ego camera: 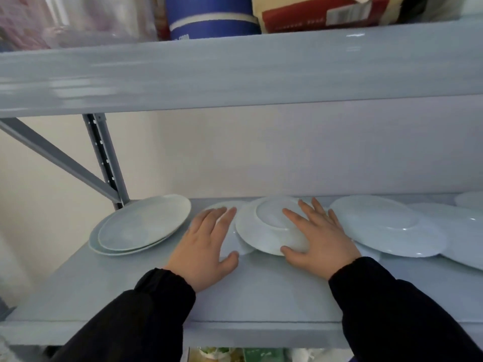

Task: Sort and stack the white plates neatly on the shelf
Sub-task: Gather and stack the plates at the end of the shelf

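Observation:
White plates lie scattered on a grey shelf (261, 291). At the left, two upright plates (141, 226) sit stacked. In the middle an upside-down plate (264, 228) rests tilted on a flat plate (230, 239). My right hand (318, 236) lies on the upside-down plate, thumb at its near rim and fingers spread over its base. My left hand (206, 244) lies flat with fingers apart, covering the flat plate's left part. Further right is another upside-down plate (386, 226), overlapping more plates (465, 236) at the right edge.
A grey upper shelf (235, 74) runs overhead, carrying a blue cylinder (211, 19), a red and cream bag (321, 11) and clear plastic wraps. A grey post with a diagonal brace (104, 158) stands at the back left. Items show below the shelf.

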### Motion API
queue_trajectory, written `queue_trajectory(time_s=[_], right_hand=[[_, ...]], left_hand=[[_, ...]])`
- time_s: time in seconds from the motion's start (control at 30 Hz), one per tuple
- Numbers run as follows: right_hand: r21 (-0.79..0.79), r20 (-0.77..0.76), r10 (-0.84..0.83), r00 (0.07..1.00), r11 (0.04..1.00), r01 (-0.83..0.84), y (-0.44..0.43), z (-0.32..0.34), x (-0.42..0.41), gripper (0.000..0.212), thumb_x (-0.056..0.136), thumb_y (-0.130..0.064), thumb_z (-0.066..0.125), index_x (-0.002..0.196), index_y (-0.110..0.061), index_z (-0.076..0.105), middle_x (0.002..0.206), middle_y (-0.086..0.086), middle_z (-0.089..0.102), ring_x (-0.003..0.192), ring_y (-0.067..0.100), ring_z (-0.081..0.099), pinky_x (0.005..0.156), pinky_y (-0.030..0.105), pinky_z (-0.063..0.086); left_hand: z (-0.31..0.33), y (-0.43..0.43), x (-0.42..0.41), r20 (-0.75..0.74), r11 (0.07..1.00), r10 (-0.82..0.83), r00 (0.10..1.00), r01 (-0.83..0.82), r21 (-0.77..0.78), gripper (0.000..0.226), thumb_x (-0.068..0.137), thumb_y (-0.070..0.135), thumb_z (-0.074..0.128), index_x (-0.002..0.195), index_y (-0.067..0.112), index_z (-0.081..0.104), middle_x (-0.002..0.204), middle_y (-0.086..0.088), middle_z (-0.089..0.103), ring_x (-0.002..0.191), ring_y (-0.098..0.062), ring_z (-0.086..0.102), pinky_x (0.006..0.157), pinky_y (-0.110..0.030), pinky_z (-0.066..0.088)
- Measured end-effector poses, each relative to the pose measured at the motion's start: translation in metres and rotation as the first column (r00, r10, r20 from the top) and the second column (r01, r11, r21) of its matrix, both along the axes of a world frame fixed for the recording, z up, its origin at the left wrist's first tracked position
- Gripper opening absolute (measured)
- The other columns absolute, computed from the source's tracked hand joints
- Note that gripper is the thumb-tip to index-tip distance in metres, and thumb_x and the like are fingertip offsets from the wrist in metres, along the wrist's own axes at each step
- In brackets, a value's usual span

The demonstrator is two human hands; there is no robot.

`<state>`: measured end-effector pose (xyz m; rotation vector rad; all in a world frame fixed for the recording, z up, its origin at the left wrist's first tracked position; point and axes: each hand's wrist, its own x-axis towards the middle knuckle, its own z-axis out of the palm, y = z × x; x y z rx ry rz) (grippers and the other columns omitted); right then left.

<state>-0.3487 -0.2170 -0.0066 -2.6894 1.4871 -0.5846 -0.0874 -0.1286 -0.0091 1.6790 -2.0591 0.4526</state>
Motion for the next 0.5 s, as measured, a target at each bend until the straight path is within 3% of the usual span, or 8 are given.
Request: queue_trajectory(time_s=[0.33, 0.5], right_hand=[[0.029, 0.026, 0.037, 0.999, 0.999, -0.038, -0.001, -0.001, 0.003, 0.094, 0.064, -0.075, 0.030, 0.152, -0.046, 0.015, 0.165, -0.004, 0.007, 0.151, 0.018, -0.010, 0.121, 0.045, -0.007], [0.030, 0.044, 0.059, 0.997, 0.998, -0.061, -0.002, -0.002, 0.002, 0.091, 0.067, -0.073, 0.034, 0.151, -0.046, 0.016, 0.165, -0.004, 0.009, 0.151, 0.016, -0.011, 0.119, 0.043, -0.012]], left_hand=[[-0.012, -0.053, -0.054, 0.056, 0.983, -0.159, 0.986, 0.153, 0.100, 0.090, 0.068, 0.049, 0.058, 0.148, 0.025, 0.028, 0.146, -0.002, 0.042, 0.138, -0.027, 0.034, 0.111, -0.046, 0.034], [-0.013, -0.064, -0.061, 0.066, 0.975, -0.204, 0.977, 0.197, 0.098, 0.079, 0.067, 0.045, 0.056, 0.139, 0.016, 0.044, 0.135, -0.006, 0.051, 0.128, -0.028, 0.047, 0.102, -0.046, 0.045]])
